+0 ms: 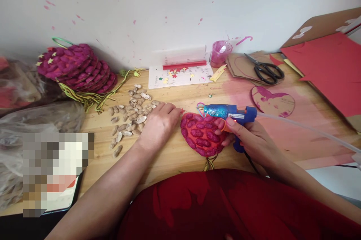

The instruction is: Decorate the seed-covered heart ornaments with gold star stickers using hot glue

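My right hand (248,136) is wrapped around a blue hot glue gun (221,111), a finger at its orange trigger. The nozzle points left, above the top edge of a red heart ornament (200,140) covered in magenta-painted peanut shells. A coloured cord loop shows at the ornament's top, and a yellow-green tassel (209,164) hangs from its lower tip. To the left of the heart, my left hand (160,121) rests low over the table with fingers closed. At its fingertips a small red star (182,111) shows; its details are hard to make out.
Loose peanut shells (132,114) lie left of my left hand. Behind are stacked magenta hearts (79,67), paper (158,78) with small stars, and a pink-stained cup (221,53). Scissors (267,72), a cardboard heart (278,105) and red sheets (327,70) lie right.
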Demonstrator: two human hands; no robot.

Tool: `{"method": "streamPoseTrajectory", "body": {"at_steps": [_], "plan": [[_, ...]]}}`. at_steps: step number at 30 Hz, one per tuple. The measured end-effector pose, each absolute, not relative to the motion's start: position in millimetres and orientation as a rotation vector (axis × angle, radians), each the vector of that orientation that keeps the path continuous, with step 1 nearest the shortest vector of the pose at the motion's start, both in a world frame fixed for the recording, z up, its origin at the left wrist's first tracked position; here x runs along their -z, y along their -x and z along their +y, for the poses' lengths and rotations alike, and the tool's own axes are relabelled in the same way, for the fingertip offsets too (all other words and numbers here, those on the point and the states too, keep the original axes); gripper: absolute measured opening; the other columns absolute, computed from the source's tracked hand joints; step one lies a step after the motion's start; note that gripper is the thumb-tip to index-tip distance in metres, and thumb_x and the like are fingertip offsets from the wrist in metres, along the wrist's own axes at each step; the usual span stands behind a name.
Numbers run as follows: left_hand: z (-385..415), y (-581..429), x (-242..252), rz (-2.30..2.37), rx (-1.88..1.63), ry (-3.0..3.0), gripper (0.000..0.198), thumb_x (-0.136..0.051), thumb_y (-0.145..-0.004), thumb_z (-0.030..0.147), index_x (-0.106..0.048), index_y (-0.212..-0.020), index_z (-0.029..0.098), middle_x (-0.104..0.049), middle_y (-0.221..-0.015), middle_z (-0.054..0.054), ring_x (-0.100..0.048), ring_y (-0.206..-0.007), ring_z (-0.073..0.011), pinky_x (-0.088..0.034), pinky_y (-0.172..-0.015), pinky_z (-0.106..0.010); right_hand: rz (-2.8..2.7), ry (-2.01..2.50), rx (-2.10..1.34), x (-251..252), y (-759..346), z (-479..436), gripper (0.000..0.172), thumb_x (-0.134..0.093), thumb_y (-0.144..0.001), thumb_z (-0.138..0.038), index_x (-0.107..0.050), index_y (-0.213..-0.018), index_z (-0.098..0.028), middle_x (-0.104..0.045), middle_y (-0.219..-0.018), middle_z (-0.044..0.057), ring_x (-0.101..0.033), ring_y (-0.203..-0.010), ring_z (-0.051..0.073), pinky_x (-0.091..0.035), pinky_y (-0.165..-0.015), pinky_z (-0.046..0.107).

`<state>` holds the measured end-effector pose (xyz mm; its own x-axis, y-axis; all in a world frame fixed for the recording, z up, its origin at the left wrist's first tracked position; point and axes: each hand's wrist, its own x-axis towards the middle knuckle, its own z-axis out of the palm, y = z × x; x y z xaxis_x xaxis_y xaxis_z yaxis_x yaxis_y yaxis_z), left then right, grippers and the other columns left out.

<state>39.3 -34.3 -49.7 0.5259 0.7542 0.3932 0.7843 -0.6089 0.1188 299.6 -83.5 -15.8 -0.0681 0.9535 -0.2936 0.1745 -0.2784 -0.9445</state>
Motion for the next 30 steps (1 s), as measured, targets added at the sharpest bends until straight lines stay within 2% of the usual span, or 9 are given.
{"method": "streamPoseTrajectory", "body": {"at_steps": [7,12,17,30], "plan": [[-33,-38,50,-1.439,0.793,2.668,0.021,-0.052,-0.103,0.024,-0.071,-0.095,0.017,-0.071,-0.091,-0.007,-0.064,-0.085,-0.0188,-0.051,-0.079,-0.031,-1.273,1.500,-1.401,15,-300,-83,0.045,-0.068,-0.086,-0.065,-0.070,-0.080,-0.020,-0.078,-0.079,0.007,-0.070,-0.056,0.019,-0.057,-0.057,0.032],[-38,-41,48,-1.344,0.911,2.729,0.019,-0.053,-0.103,0.025,-0.070,-0.105,0.019,-0.071,-0.097,-0.007,-0.064,-0.089,-0.0188,-0.053,-0.084,-0.032,-1.287,1.523,-1.383,13,-299,-82,0.047,-0.067,-0.085,-0.068,-0.069,-0.077,-0.021,-0.075,-0.070,0.005,-0.070,-0.056,0.020,-0.055,-0.054,0.031],[-42,-44,46,-1.241,0.836,2.804,0.018,-0.052,-0.102,0.021,-0.069,-0.108,0.018,-0.070,-0.100,-0.008,-0.062,-0.090,-0.0197,-0.052,-0.085,-0.033,-1.277,1.515,-1.379,12,-298,-83,0.043,-0.066,-0.088,-0.064,-0.069,-0.077,-0.023,-0.071,-0.063,0.003,-0.069,-0.056,0.020,-0.054,-0.054,0.031],[-45,-44,41,-1.156,0.643,2.826,0.016,-0.055,-0.101,0.019,-0.067,-0.111,0.015,-0.069,-0.099,-0.009,-0.060,-0.089,-0.0223,-0.050,-0.082,-0.036,-1.296,1.475,-1.383,14,-299,-83,0.044,-0.066,-0.089,-0.063,-0.070,-0.075,-0.022,-0.072,-0.066,0.003,-0.068,-0.056,0.019,-0.056,-0.054,0.031]]}}
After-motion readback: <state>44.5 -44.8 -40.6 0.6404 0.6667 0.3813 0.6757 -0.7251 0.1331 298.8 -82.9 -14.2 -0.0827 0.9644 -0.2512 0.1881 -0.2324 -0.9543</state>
